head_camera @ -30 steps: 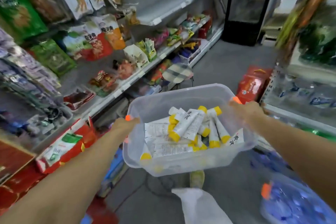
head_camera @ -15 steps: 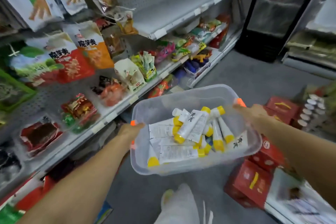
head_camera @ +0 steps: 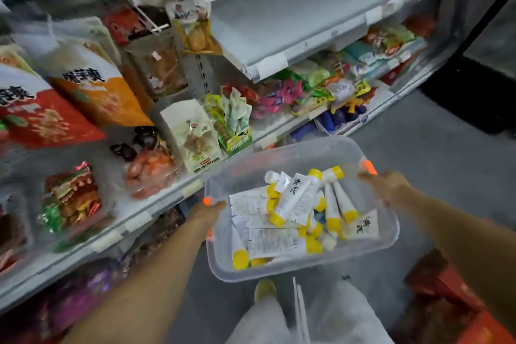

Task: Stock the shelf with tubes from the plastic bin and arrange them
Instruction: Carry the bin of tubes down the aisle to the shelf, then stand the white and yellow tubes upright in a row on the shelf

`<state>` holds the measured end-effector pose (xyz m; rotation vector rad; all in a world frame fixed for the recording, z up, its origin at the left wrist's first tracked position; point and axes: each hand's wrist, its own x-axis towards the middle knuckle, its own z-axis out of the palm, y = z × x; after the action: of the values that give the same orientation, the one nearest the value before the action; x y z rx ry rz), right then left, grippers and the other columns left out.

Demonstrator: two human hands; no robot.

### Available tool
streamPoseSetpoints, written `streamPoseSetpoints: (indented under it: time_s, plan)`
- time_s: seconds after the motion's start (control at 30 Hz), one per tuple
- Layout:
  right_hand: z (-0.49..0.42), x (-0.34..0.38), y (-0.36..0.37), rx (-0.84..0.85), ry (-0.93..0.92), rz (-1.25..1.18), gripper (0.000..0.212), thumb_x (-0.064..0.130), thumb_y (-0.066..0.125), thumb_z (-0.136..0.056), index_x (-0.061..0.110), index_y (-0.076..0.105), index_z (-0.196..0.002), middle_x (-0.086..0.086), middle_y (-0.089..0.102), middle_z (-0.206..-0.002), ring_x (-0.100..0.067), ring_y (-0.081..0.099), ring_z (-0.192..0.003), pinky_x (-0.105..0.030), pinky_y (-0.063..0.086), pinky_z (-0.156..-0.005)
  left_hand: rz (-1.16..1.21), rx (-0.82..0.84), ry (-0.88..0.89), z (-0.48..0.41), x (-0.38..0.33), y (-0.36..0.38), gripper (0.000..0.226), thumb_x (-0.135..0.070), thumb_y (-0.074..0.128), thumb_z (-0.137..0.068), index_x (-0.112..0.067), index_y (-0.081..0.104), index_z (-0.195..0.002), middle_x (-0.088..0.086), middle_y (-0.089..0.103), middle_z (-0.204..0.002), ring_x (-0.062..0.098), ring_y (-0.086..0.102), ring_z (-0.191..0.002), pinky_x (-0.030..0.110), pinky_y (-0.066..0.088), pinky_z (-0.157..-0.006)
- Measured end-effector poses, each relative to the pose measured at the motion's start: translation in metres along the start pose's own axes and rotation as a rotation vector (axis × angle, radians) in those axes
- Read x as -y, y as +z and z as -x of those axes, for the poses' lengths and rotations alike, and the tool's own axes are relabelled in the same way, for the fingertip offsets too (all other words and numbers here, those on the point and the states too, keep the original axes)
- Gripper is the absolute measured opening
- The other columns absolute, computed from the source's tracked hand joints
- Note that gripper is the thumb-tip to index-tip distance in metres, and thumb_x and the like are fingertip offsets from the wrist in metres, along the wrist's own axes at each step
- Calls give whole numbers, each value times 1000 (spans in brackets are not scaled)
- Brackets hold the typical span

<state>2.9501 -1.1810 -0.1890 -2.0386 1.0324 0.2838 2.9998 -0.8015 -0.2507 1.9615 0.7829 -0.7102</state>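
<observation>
A clear plastic bin (head_camera: 293,156) hangs in front of me at waist height. Several white tubes with yellow caps (head_camera: 296,215) lie jumbled in it. My left hand (head_camera: 208,211) grips the bin's left rim, and my right hand (head_camera: 386,186) grips the right rim near the far corner. Up and to the right, a bare white shelf (head_camera: 279,22) carries no goods; its front edge has blank price labels.
Snack bags (head_camera: 92,84) and sweets (head_camera: 282,95) fill the shelves to the left and behind the bin. Red boxes (head_camera: 452,304) sit on the grey floor at the lower right. A dark fridge base (head_camera: 474,92) stands at the far right. My white-trousered legs (head_camera: 279,318) show below the bin.
I have walked along the aisle toward the shelves with the bin carried in both hands. The bare shelf is now closer and larger, and the red boxes have slid to the lower right.
</observation>
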Motion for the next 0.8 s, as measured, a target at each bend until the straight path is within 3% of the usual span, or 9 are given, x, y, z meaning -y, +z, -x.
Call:
streamPoseSetpoints:
  time_s: [0.13,0.27,0.37,0.43,0.5,0.6,0.7,0.77,0.8]
  plan:
    - [-91,39,14,97,-8,139,35,36,67,-85,3,58,-81,-10,50,-62,-24,49,-54,-27,33,-47,134,-83,-68,-51,-22,33,60,-39,66,-88,-5,50,-135,21,54,-134,36,58,-115,46,51,-93]
    - [-182,65,41,198,-29,265,33,27,65,-86,5,55,-64,-12,51,-56,-23,49,-49,-29,40,-54,279,-194,-166,-78,-40,64,60,-33,68,-88,4,50,-131,24,58,-128,38,59,-114,42,52,-90]
    - [-236,77,57,284,-54,324,32,18,62,-87,4,54,-60,-11,50,-56,-22,46,-50,-26,37,-53,328,-289,-205,-101,-49,87,64,-28,71,-85,2,46,-135,24,61,-119,40,61,-109,47,51,-91]
    - [-260,84,65,371,-63,316,29,13,63,-87,5,55,-61,-10,49,-55,-20,44,-48,-25,32,-48,343,-311,-269,-105,-55,101,46,-27,71,-86,8,59,-114,18,62,-99,39,61,-109,38,54,-78]
    - [-279,90,70,439,-48,324,25,12,64,-86,6,55,-64,-10,49,-55,-21,43,-47,-24,33,-48,351,-327,-295,-111,-64,112,28,-24,68,-88,3,60,-83,14,53,-77,38,62,-105,31,42,-63]
    - [-296,101,75,507,-78,420,23,15,62,-86,9,53,-67,-13,51,-61,-24,47,-52,-28,38,-52,367,-419,-325,-108,-81,116,22,-22,67,-89,-2,58,-84,18,53,-89,27,55,-89,32,38,-73]
    - [-305,111,79,344,-481,809,36,37,54,-81,3,59,-92,-24,60,-103,-36,58,-95,-39,47,-79,10,-540,-330,-103,-89,126,49,-29,64,-88,3,51,-123,24,49,-128,35,47,-119,39,37,-98]
    - [-303,121,86,156,-902,909,45,27,62,-82,0,55,-117,-25,53,-122,-40,49,-115,-45,43,-91,-197,-692,-156,-95,-99,147,61,-28,63,-87,-1,41,-137,21,40,-136,37,35,-128,41,28,-106]
    - [-298,129,91,168,-1024,872,43,20,65,-81,2,54,-119,-22,52,-121,-40,48,-115,-46,44,-89,-210,-696,-41,-91,-107,161,59,-26,63,-87,-3,43,-137,19,41,-134,36,36,-128,40,27,-106]
